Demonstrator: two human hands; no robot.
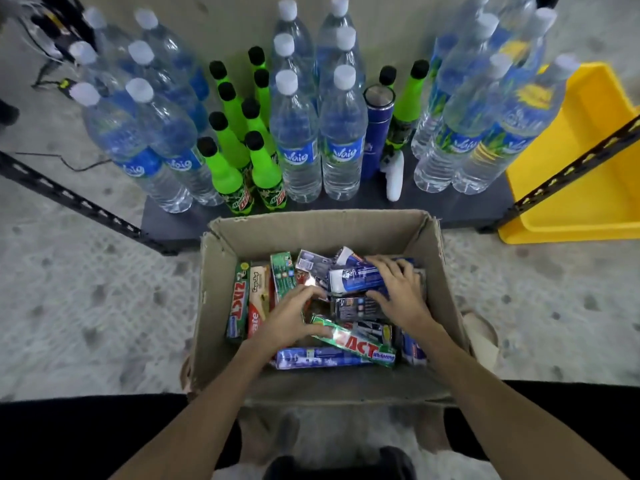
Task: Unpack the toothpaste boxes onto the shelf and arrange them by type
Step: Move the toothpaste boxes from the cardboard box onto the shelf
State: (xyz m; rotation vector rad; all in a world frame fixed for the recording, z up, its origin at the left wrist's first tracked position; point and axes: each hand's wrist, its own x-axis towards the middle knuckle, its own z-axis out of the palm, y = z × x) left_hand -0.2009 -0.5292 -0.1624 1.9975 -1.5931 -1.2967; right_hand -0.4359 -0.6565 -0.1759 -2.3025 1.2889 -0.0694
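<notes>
Both hands are in the carton point(221, 258): right hand point(398, 289) grips a blue box point(356, 277), left hand point(291, 317) curls on the green box point(356, 344) beside it — light, stiff, crushable, best pinched by long edges.

Water bottles point(301, 133), green soda bottles point(225, 168), yellow bin point(588, 188).

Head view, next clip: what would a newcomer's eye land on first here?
Probably the cardboard box at bottom centre, full of jumbled toothpaste boxes, with both hands inside: the right hand grips a blue Safi box, the left hand reaches among boxes beside a green Zact box. Behind it, the dark shelf holds clear water bottles and bright green soda bottles; a yellow bin sits far right.
</notes>
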